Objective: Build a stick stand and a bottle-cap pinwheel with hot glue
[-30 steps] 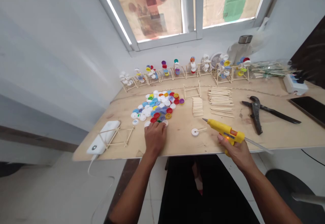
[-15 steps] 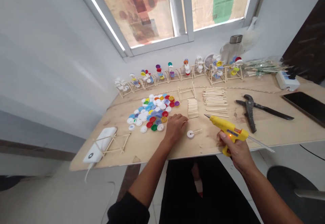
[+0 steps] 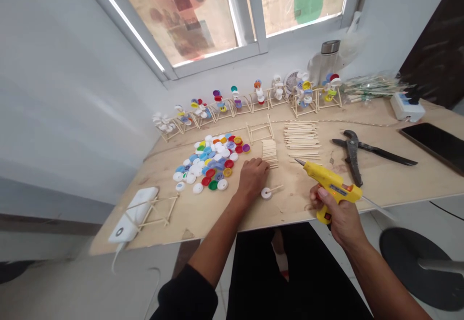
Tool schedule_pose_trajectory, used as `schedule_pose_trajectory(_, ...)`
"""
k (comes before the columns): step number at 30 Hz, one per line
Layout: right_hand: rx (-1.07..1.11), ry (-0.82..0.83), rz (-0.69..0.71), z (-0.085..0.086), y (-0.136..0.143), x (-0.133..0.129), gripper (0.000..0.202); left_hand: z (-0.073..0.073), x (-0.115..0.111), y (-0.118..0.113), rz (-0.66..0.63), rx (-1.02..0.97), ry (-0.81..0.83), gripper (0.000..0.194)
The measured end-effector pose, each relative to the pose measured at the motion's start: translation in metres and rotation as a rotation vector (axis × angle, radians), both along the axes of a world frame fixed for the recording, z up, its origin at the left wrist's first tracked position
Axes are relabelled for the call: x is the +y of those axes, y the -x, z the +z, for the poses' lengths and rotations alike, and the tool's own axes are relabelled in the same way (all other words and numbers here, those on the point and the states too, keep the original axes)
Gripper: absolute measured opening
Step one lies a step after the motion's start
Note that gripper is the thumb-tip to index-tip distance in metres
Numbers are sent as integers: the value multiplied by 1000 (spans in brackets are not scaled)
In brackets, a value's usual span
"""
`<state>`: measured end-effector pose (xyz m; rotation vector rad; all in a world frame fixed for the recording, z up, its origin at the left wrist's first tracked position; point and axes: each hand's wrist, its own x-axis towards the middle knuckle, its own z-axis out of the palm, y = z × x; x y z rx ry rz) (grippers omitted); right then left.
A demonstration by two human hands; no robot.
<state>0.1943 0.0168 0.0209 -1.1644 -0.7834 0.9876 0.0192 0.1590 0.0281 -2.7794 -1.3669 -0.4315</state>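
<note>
My right hand (image 3: 342, 216) is wrapped round the handle of a yellow hot glue gun (image 3: 331, 187), its nozzle pointing left above the table and a clear glue stick out of its back. At the near left end of a stack of short wooden sticks (image 3: 269, 152) is my left hand (image 3: 253, 177), palm down with fingers curled together. Whatever its fingertips pinch, if anything, is hidden. Just right of that hand a white bottle cap (image 3: 266, 193) lies with a short stick laid out from its middle. Longer wooden sticks (image 3: 301, 136) are stacked beyond the nozzle.
Colourful bottle caps (image 3: 210, 160) lie heaped at left. Behind are a bare stick frame (image 3: 260, 132) and a row of cap wheels on stick frames (image 3: 237, 105). Pliers (image 3: 355, 151), a phone (image 3: 435, 141) and a power adapter (image 3: 408, 106) lie right; a white power bank (image 3: 132, 213) lies near left.
The view has shifted slightly, so the table's things sit further left. My left hand has moved a little closer against the short sticks. The glue gun stays in my right hand.
</note>
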Motion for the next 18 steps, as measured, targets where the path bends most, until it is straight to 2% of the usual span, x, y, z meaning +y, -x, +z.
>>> schedule_pose_trajectory(7,-46,-25,3,0,0,0,24,-1,0,2,-3,16,-33,13)
schedule_pose_trajectory(13,-120,-25,-15,1,-1,2,24,5,-18,24,93,-340,93,8)
schedule_pose_trajectory(18,-121,-22,-27,2,1,2,24,2,-41,48,122,-582,193,8)
